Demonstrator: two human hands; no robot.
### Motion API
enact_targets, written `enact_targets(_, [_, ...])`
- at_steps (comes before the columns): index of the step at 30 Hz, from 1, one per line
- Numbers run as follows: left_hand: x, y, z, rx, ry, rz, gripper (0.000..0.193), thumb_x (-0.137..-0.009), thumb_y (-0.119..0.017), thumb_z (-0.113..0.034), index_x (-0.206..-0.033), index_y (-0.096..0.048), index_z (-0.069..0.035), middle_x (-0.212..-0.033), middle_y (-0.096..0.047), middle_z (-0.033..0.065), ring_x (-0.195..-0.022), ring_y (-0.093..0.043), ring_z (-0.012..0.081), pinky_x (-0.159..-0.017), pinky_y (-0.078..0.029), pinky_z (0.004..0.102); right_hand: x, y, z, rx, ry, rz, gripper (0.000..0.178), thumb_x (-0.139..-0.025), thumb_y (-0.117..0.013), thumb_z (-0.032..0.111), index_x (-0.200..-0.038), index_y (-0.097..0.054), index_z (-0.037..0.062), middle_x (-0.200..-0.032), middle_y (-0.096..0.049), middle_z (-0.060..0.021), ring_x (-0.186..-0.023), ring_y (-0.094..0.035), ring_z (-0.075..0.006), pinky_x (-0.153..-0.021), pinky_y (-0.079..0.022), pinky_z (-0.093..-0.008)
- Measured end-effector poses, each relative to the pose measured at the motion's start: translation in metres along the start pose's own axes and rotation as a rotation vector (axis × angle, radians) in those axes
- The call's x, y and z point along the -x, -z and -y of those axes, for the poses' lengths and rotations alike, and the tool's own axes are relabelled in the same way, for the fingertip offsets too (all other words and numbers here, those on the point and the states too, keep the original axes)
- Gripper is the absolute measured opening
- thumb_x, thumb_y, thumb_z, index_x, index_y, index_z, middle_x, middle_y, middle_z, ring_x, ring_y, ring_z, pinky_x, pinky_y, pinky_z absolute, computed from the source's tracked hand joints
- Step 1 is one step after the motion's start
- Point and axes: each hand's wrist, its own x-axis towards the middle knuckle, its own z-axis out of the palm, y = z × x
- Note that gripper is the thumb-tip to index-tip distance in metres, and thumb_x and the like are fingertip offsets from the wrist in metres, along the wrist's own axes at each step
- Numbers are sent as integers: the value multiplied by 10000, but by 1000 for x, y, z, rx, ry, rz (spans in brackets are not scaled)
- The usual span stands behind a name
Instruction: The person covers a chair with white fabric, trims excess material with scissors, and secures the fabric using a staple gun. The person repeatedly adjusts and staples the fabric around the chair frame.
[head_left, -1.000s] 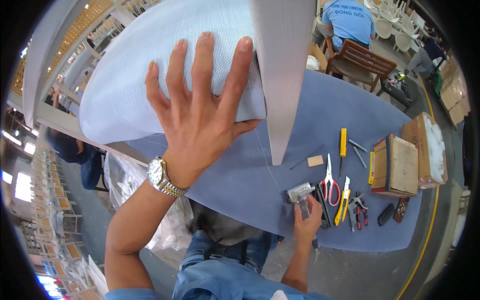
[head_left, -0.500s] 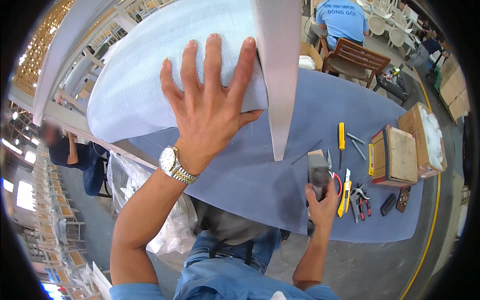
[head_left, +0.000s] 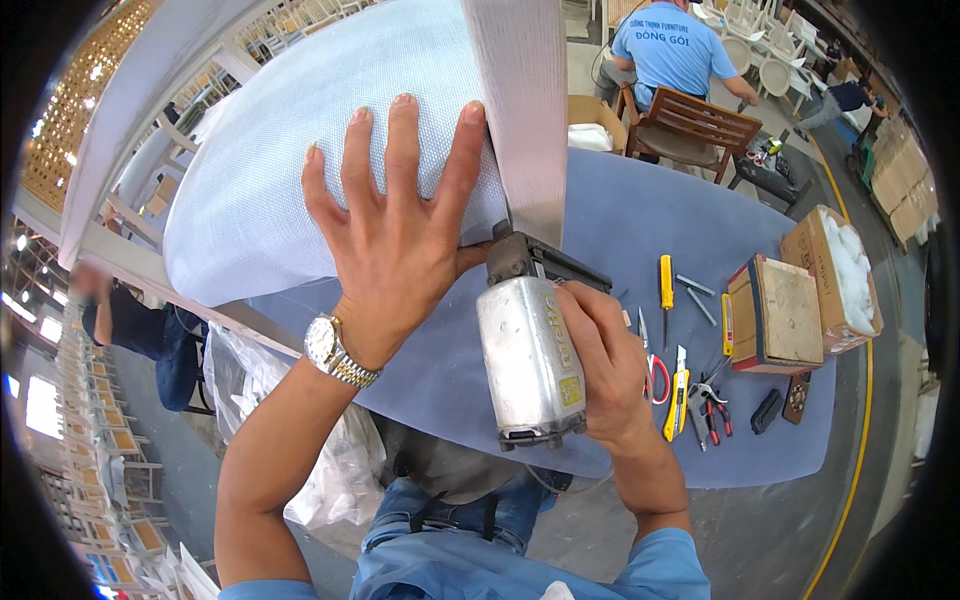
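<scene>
My left hand (head_left: 395, 240) lies with fingers spread on the pale woven fabric of a padded chair seat (head_left: 260, 150), its thumb by the seat's edge at the pale wooden chair leg (head_left: 518, 110). A wristwatch (head_left: 335, 348) is on that wrist. In my right hand (head_left: 612, 365) is a metal staple gun (head_left: 528, 355), fingers wrapped round its handle. The gun's dark nose is up at the corner where fabric and leg meet, just beside my left thumb. Whether the nose touches the fabric, I cannot tell.
On the blue-grey covered table (head_left: 620, 200) lie a yellow screwdriver (head_left: 667, 285), red-handled scissors (head_left: 655, 378), a yellow utility knife (head_left: 677, 395) and pliers (head_left: 712, 415). Cardboard boxes (head_left: 790, 310) stand right. Clear plastic (head_left: 330, 470) hangs left. Another person (head_left: 675, 45) sits beyond.
My right hand has risen from beside the tools, where it gripped something dark and blurred, to the seat corner with the staple gun. My left hand stays spread on the fabric.
</scene>
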Motion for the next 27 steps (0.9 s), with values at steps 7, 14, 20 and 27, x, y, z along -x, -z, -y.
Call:
enact_targets(7, [3,-10,5,-164,-32,-53,666,-846,-653,-182,-1481,-487,-299,-1399,-517,122,-1298,-447,349,-1085,-254,616,-2,-3,-2,126,19,73,608,-681,-722,21,-1275,-601,-29,-1178,-638,-177,-792,-688,-250,-637,-549,-322])
enact_targets(14, [2,-10,3,-106,-18,-78,633,-866,-627,-144,-1467,-504,-298,-1385,-532,123,-1276,-477,343,-1087,-257,612,-9,8,-4,234,79,120,588,-695,-679,52,-1277,-616,-8,-1155,-654,-159,-716,-666,-223,-600,-533,-312])
enact_targets(20, [4,-9,6,-150,-51,-15,1103,-478,-909,-514,-1454,-494,-213,-1517,-389,127,-1414,-307,344,-1153,-151,577,-13,10,-5,209,60,104,567,-695,-669,50,-1258,-633,-8,-1145,-664,-146,-681,-651,-219,-575,-518,-311])
enact_targets(27, [2,-6,6,-141,-41,-21,690,-819,-698,-234,-1476,-490,-267,-1415,-504,149,-1289,-462,369,-1082,-239,628,-13,12,-4,184,121,103,586,-675,-667,50,-1255,-631,-17,-1131,-665,-131,-659,-640,-207,-566,-512,-306])
